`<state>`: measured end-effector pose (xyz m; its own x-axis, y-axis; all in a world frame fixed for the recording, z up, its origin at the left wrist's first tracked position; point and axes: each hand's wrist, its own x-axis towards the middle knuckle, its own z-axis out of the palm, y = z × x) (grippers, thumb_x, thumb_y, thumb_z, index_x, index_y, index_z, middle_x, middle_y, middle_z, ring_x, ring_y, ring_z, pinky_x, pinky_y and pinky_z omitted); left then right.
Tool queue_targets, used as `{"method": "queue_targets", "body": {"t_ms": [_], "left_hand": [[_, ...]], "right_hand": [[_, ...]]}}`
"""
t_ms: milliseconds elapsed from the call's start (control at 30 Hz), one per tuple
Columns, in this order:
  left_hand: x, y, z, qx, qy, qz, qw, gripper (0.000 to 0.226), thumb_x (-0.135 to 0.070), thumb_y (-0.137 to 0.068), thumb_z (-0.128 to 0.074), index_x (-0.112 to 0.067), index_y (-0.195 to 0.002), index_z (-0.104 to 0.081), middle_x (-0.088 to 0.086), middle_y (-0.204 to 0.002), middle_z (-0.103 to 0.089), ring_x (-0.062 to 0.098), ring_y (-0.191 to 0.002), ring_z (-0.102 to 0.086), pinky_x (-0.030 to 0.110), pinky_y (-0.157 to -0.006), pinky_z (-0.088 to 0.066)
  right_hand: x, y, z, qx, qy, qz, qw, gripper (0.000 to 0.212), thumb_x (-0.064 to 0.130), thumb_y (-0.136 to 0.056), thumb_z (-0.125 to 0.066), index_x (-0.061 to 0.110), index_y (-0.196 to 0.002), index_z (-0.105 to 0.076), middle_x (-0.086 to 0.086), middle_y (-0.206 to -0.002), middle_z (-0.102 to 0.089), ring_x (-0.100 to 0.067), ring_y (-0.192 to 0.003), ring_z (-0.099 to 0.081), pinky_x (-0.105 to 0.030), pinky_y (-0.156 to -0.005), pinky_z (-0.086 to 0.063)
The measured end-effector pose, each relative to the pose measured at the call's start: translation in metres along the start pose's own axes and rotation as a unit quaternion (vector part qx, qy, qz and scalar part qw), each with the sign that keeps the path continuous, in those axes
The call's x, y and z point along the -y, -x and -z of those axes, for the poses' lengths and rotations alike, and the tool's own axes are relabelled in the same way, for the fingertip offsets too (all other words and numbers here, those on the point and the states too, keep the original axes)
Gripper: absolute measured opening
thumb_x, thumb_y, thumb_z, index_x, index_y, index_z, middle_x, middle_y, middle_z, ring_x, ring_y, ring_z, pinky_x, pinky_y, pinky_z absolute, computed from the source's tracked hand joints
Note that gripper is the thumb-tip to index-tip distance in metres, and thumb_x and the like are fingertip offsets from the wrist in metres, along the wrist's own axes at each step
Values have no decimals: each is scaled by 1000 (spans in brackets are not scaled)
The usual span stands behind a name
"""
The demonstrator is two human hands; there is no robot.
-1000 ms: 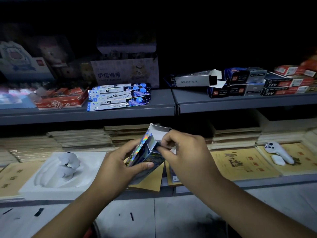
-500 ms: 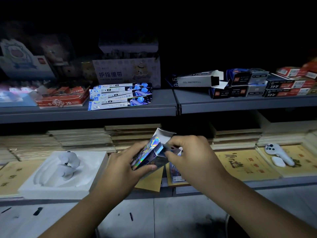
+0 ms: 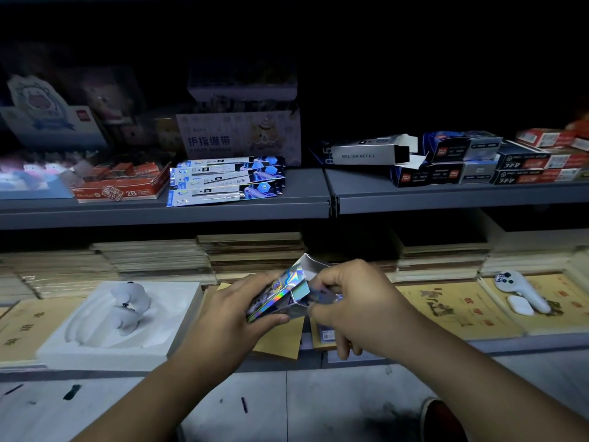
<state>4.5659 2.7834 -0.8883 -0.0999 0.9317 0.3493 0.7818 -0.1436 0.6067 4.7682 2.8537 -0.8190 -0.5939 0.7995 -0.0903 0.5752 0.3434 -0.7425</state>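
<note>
A small holographic box (image 3: 280, 296) with its top flap open is held in front of the lower shelf. My left hand (image 3: 229, 317) grips the box from below and behind, thumb across its near side. My right hand (image 3: 353, 301) pinches dark, shiny contents (image 3: 322, 295) at the box's open end, thumb and fingers curled round them. How far the contents stick out is hidden by my fingers.
A white foam tray (image 3: 178, 314) with a white figure sits at lower left. Yellow booklets (image 3: 459, 307) and a white controller (image 3: 522, 291) lie at right. The upper shelf (image 3: 331, 199) holds pen packs (image 3: 223, 183), a gel ink refill box (image 3: 366, 154) and stacked cartons.
Both hands and the box have tipped lower and flatter. My right hand has moved from the flap to the box's open end and now pinches the contents there.
</note>
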Motion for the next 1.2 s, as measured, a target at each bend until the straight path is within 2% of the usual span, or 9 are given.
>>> {"method": "queue_targets", "body": {"t_ms": [167, 333, 467, 533, 633, 733, 900, 1067, 1200], "left_hand": [[0, 0, 0, -3, 4, 4, 1000, 60, -58, -77, -73, -47, -133, -53, -32, -123, -62, -2, -113, -60, 38, -98, -49], [-4, 0, 1, 2, 35, 7, 999, 55, -46, -78, -81, -45, -128, -58, -26, -115, -67, -1, -107, -63, 10, -85, -45], [-6, 0, 4, -3, 39, 2, 999, 55, -47, -77, -78, -43, -128, -59, -27, -117, -67, -1, -108, -63, 8, -86, -43], [-6, 0, 5, -6, 36, 1, 999, 55, -47, -77, -76, -45, -128, -57, -28, -117, -66, -2, -108, -62, 8, -86, -43], [-8, 2, 5, -2, 40, -3, 999, 55, -45, -78, -76, -47, -129, -56, -29, -119, -65, -2, -110, -62, 8, -87, -43], [-10, 3, 5, -1, 43, -8, 999, 56, -46, -79, -79, -44, -131, -57, -29, -120, -65, -1, -111, -62, 8, -88, -43], [-13, -3, 9, -21, 52, 4, 998, 61, -31, -79, -83, -59, -124, -54, -31, -112, -68, -4, -105, -64, 8, -84, -44], [-9, -5, 10, -37, 67, 19, 997, 61, -40, -76, -83, -63, -123, -51, -31, -114, -68, -2, -108, -65, 27, -93, -52], [-11, -3, 7, -25, 55, 9, 998, 65, -28, -78, -85, -67, -119, -50, -32, -109, -69, -4, -105, -65, 19, -90, -49]], "right_hand": [[1, 1, 3, 58, -55, 8, 997, 8, 15, -89, -69, 22, -92, -68, -16, -100, -77, -22, -43, -65, -29, -43, -49], [0, 2, 5, 85, -103, 3, 991, 14, 25, -88, -75, 19, -99, -69, -27, -74, -71, -29, -48, -64, -36, -51, -51], [0, 3, 5, 102, -138, 18, 985, 13, 21, -89, -75, 16, -100, -70, -12, -55, -64, -23, -42, -59, -32, -49, -46], [2, 4, 4, 117, -149, 26, 982, 14, 17, -90, -74, 15, -103, -69, -9, -64, -68, -21, -41, -60, -29, -45, -45], [2, 5, 2, 137, -152, 26, 978, 20, 19, -90, -73, 18, -109, -65, -26, -88, -73, -23, -44, -61, -27, -45, -46], [1, 5, 3, 145, -151, 26, 978, 13, 24, -94, -69, 20, -106, -66, -29, -81, -71, -25, -46, -62, -28, -45, -47], [3, 3, 9, 28, -191, 30, 981, 25, 25, -107, -50, 6, -97, -62, -19, -49, -62, -32, -42, -58, -33, -45, -44], [0, 7, 21, -109, -163, 109, 974, 19, 13, -98, -64, 10, -80, -68, -15, -48, -60, -30, -38, -64, -43, -39, -54], [-1, 7, 17, -171, -78, 148, 971, 24, 10, -96, -65, 8, -72, -66, -9, -59, -61, -19, -39, -63, -43, -41, -54]]}}
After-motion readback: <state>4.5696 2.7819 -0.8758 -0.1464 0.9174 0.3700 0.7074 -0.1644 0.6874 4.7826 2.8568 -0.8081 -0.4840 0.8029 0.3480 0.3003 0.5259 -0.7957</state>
